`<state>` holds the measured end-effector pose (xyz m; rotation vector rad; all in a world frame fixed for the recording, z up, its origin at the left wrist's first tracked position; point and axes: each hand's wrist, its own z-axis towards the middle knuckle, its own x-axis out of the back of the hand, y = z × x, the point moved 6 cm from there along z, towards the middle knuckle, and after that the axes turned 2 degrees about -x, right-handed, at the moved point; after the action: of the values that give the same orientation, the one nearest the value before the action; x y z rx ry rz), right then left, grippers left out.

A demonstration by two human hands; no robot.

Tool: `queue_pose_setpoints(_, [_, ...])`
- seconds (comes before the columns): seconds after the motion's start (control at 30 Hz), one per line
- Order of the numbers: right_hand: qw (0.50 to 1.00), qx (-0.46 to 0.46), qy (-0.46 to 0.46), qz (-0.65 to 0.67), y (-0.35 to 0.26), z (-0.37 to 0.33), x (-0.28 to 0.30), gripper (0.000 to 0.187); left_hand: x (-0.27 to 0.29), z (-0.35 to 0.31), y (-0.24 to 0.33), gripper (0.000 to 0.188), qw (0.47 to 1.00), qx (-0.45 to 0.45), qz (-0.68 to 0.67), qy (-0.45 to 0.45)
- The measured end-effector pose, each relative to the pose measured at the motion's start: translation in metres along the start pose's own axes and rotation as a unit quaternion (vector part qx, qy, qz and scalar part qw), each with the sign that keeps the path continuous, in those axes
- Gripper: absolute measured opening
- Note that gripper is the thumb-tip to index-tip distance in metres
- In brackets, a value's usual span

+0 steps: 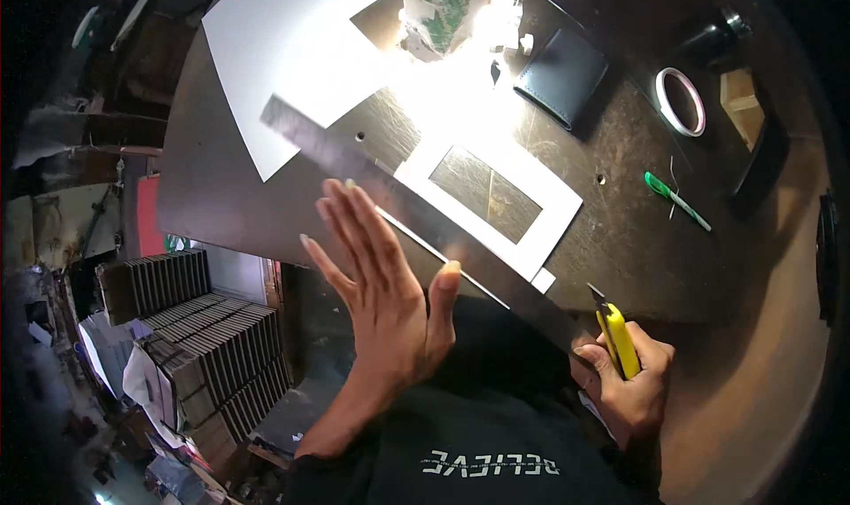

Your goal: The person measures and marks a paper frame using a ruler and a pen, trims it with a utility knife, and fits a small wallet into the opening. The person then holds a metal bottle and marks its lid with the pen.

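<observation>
A long metal ruler [398, 195] slants from the upper left down to my right hand, its far end blurred. My left hand [381, 292] lies along its near side, fingers stretched and spread, the thumb tip at the ruler's edge. My right hand [642, 372] is closed around a yellow utility knife [623, 341], blade out and pointing up. The ruler's near end meets the right thumb and seems pinched there too. Beyond the ruler lies a white card frame [553, 226] with a rectangular opening. A thin white strip shows along the ruler's near edge.
A large white sheet [257, 53] lies at the far left under a bright lamp [447, 18]. To the right are a black wallet [563, 76], a tape roll [680, 102], a green pen [677, 201] and a wooden block [742, 107]. Stacked dark-edged boards [212, 346] stand below left.
</observation>
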<state>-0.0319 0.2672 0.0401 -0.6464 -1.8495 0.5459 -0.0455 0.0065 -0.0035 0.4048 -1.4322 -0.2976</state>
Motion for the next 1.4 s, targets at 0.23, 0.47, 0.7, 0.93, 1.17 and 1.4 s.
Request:
queue_pose_setpoints(0.23, [1.000, -0.016, -0.015, 0.010, 0.021, 0.000, -0.010, 0.023, -0.020, -0.003, -0.002, 0.097, 0.991, 0.016, 0.084, -0.104])
queue_pose_setpoints(0.47, [1.000, -0.003, -0.029, -0.008, 0.014, 0.006, -0.008, 0.022, -0.016, 0.000, -0.001, 0.095, 0.992, 0.005, 0.079, -0.098])
queue_pose_setpoints(0.7, [0.999, 0.009, -0.046, -0.017, 0.015, 0.004, -0.012, 0.024, -0.020, 0.000, -0.002, 0.097, 0.992, 0.011, 0.077, -0.103])
queue_pose_setpoints(0.93, [0.999, 0.024, -0.038, 0.004, 0.006, 0.005, -0.005, 0.024, -0.016, -0.001, -0.002, 0.099, 0.991, 0.013, 0.082, -0.109])
queue_pose_setpoints(1.17, [0.998, 0.007, -0.055, 0.005, 0.010, 0.007, -0.006, 0.024, -0.018, 0.001, 0.001, 0.098, 0.989, 0.009, 0.100, -0.113])
queue_pose_setpoints(1.4, [0.999, 0.017, -0.029, -0.007, 0.006, 0.007, -0.005, 0.022, -0.019, 0.001, -0.001, 0.097, 0.988, 0.013, 0.088, -0.123])
